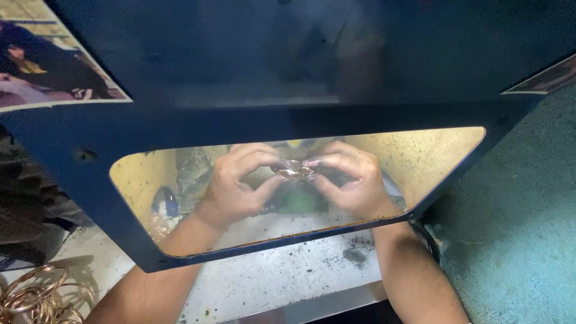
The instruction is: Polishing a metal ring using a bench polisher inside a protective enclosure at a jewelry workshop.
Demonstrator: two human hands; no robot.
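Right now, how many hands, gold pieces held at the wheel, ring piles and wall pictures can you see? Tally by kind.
Hands: 2, left hand and right hand, both behind the tinted window
Small gold piece pinched between both hands: 1
Pile of gold rings, lower left: 1 pile, ring count unclear
Pictures on the blue hood: 1 clear picture
Total: 5

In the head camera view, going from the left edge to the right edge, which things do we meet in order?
Pile of golden rings → left hand → small golden piece pinched between both hands → right hand → teal wall.
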